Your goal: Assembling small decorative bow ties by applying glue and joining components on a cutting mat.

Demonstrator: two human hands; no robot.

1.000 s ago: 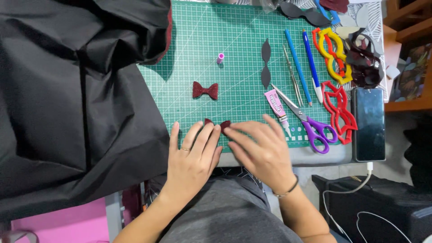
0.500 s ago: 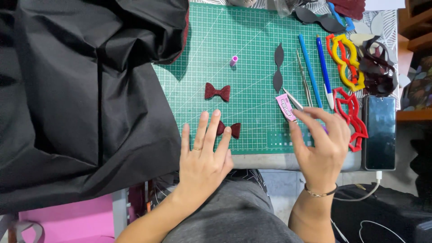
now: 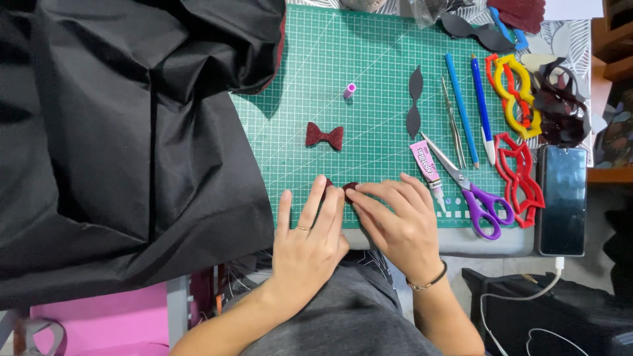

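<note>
Head view: at lower centre of the frame, the left hand (image 3: 308, 240) lies flat with fingers spread, and the right hand (image 3: 394, 221) lies flat too, both pressing a small dark red glitter bow (image 3: 344, 189) onto the green gridded cutting mat (image 3: 369, 79), gripping nothing. Just right lie a pink glue tube (image 3: 426, 167) and purple-handled scissors (image 3: 475, 194).

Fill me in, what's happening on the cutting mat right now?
A person presses a small dark red bow against the green cutting mat with both hands: left hand and right hand meet over it. A finished dark red bow lies further up the mat. A glue tube and purple-handled scissors lie beside the right hand; black fabric covers the left side.
</note>
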